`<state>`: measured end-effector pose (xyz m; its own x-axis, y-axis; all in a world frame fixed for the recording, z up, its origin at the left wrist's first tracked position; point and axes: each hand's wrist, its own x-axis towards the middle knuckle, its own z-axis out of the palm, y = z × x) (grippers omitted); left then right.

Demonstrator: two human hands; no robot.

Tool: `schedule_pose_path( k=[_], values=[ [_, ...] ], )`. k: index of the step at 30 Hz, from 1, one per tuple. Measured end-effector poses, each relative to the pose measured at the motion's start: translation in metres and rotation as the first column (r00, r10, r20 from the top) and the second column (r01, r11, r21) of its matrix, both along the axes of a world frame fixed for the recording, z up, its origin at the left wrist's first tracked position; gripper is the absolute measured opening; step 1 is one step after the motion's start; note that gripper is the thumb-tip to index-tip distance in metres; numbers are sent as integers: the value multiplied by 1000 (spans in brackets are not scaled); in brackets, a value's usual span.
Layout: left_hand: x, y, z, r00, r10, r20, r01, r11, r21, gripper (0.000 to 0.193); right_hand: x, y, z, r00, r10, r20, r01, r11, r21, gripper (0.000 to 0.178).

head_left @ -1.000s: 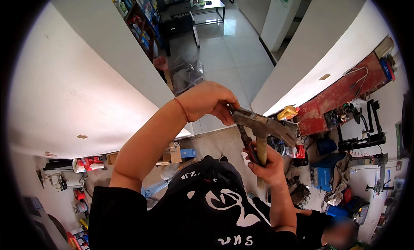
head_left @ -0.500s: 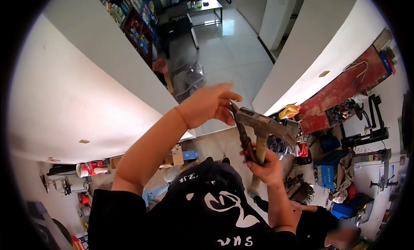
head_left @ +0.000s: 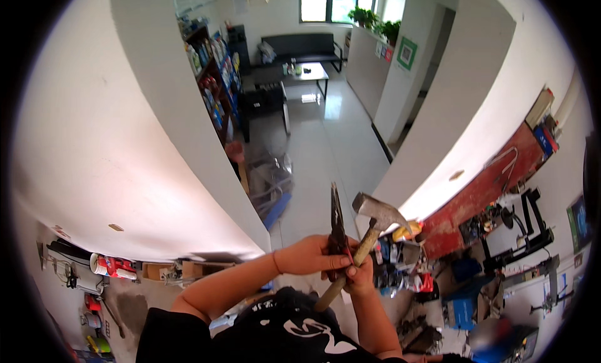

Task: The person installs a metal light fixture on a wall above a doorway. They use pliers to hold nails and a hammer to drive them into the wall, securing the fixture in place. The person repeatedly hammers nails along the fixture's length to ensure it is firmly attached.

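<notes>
In front of my chest, my two hands are close together. My left hand (head_left: pixel 308 254) is closed round the grips of dark, long-jawed pliers (head_left: pixel 337 216), whose jaws point up and away from me. A trace of red shows on the grips, which are mostly covered by fingers. My right hand (head_left: pixel 360 276) grips the wooden handle of a claw hammer (head_left: pixel 367 245) just beside the pliers. The hammer's metal head is up, its claw turned to the right, and the handle's lower end sticks out below my hands toward my shirt.
Ahead, a doorway between white walls (head_left: pixel 178 194) opens onto a tiled floor (head_left: pixel 313 156), with a low table (head_left: pixel 307 72) and a black sofa (head_left: pixel 300 50). A shelf (head_left: pixel 216 81) of bottles stands left. Tools and boxes crowd the right, near a red panel (head_left: pixel 482 187) and a blurred person (head_left: pixel 494 335).
My left hand, open and apart before, has come down and closed on the pliers. Both tools have moved lower and closer to my body. The view has tilted up, showing more of the room ahead.
</notes>
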<state>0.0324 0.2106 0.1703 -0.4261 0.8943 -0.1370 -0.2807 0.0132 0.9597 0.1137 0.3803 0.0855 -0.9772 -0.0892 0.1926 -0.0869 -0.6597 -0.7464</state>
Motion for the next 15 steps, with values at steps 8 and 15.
schedule_pose_path(
  k=[8, 15],
  values=[
    [-22, -6, -3, 908, 341, -244, -361, 931, -42, 41, -53, -23, 10, 991, -82, -105, 92, 991, 100, 55],
    [-37, -5, 34, 754, 465, -463, -587, 793, -160, 48, -73, -37, 35, 907, -364, -210, 419, 739, 528, 24]
  ],
)
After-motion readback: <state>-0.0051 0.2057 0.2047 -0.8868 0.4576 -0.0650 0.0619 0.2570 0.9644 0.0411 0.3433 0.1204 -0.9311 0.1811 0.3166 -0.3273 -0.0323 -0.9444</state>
